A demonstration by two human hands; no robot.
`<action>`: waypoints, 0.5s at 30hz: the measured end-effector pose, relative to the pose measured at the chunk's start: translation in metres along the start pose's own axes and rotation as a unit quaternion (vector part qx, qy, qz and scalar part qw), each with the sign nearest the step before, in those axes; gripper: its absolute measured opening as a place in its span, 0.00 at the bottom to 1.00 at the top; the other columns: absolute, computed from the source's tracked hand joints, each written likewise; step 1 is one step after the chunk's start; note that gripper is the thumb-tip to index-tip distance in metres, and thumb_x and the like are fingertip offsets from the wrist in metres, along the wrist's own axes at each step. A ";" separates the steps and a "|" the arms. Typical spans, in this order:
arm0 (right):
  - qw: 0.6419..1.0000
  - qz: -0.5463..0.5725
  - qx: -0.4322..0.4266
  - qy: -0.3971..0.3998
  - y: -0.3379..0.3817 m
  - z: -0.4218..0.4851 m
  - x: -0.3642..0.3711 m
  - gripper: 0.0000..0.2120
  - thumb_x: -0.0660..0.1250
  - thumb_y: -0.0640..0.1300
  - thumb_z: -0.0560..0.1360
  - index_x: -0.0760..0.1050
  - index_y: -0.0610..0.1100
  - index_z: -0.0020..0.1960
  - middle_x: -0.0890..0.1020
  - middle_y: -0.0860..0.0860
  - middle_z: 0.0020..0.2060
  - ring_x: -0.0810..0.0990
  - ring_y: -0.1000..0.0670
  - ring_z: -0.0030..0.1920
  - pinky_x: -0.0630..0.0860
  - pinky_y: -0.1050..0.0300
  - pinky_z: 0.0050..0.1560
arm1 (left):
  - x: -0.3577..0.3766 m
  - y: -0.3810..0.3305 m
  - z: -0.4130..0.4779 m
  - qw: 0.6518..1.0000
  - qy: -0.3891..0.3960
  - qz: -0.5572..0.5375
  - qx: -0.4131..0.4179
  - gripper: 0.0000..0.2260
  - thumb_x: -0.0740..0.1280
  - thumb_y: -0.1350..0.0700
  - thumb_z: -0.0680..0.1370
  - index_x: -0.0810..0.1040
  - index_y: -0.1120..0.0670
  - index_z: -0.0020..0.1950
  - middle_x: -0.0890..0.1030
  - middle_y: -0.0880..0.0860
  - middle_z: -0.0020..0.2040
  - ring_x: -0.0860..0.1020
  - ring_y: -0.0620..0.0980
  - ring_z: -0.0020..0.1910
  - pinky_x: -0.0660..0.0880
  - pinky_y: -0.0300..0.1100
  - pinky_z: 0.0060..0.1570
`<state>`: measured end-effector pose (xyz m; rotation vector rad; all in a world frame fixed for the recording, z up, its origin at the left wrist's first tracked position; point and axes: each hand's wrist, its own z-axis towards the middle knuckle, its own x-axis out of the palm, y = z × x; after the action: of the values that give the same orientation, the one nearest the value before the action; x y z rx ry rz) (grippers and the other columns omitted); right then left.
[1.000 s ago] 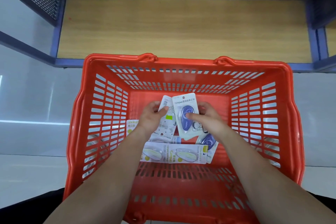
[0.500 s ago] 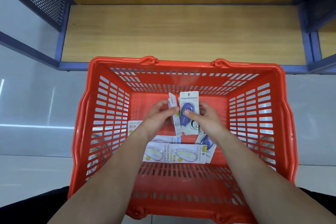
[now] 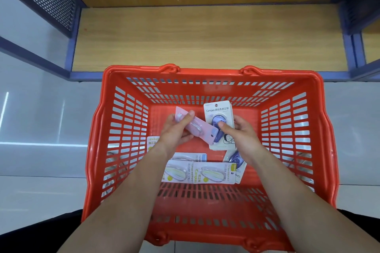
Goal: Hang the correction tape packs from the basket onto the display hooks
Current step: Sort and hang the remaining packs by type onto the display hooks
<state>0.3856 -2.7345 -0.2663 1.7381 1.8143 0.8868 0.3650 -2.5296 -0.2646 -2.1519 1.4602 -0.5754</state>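
Gripping a slanted pink pack (image 3: 202,128), left fingers (image 3: 188,115) face right fingers (image 3: 223,125) gripping an upright blue pack (image 3: 218,111).

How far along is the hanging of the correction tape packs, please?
Nothing shows as hung; no display hooks are in view. In hand: the left hand grips a pink pack, the right hand a blue pack, both above the basket. Left: several more packs lie on the basket floor.
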 end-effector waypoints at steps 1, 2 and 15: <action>1.000 0.007 -0.003 -0.006 0.001 -0.002 -0.001 0.10 0.74 0.42 0.76 0.81 0.47 0.58 0.88 0.45 0.50 0.87 0.41 0.52 0.83 0.41 0.55 | -0.001 -0.001 -0.001 1.000 -0.011 -0.009 -0.009 0.19 0.75 0.44 0.75 0.76 0.53 0.58 0.85 0.58 0.58 0.85 0.57 0.55 0.82 0.44 0.48; 1.000 0.015 -0.005 -0.011 0.003 -0.004 -0.001 0.10 0.74 0.42 0.77 0.81 0.47 0.58 0.88 0.44 0.50 0.87 0.42 0.51 0.83 0.42 0.54 | -0.002 -0.001 -0.001 1.000 -0.020 -0.018 -0.014 0.19 0.75 0.43 0.75 0.77 0.54 0.57 0.85 0.59 0.56 0.86 0.58 0.53 0.83 0.44 0.48; 0.997 0.038 -0.038 -0.053 0.023 -0.048 0.012 0.12 0.76 0.40 0.75 0.82 0.44 0.58 0.88 0.46 0.47 0.88 0.47 0.45 0.82 0.51 0.43 | 0.015 -0.009 -0.052 0.998 -0.064 0.014 0.008 0.20 0.62 0.38 0.83 0.76 0.55 0.52 0.84 0.54 0.43 0.86 0.54 0.36 0.83 0.43 0.37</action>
<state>0.3653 -2.7293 -0.2160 1.7818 1.6352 0.8646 0.3464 -2.5482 -0.2163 -2.1109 1.4087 -0.4295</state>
